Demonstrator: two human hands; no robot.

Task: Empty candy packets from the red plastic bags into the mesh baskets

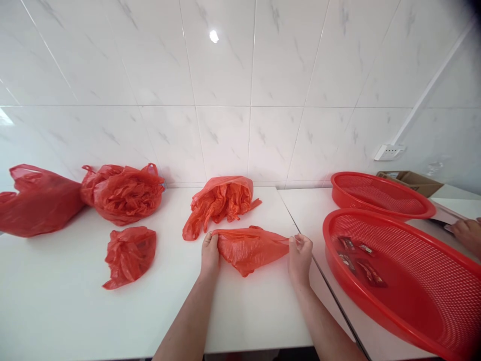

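Note:
A red plastic bag (248, 248) lies stretched between my two hands on the white table (75, 311). My left hand (209, 253) is closed on the bag's left end. My right hand (299, 253) pinches the bag's right end with fingers together. Just behind it sits a loose heap of red bags (220, 200).
More red bags lie to the left: a small crumpled one (130, 253), a big bundle (122, 193) and another at the far left (35, 200). Two red mesh baskets (409, 301) (379, 193) stand at right, the near one holding several small packets (361, 263). Another person's hand (468, 233) shows at the right edge, near a cardboard box (411, 180).

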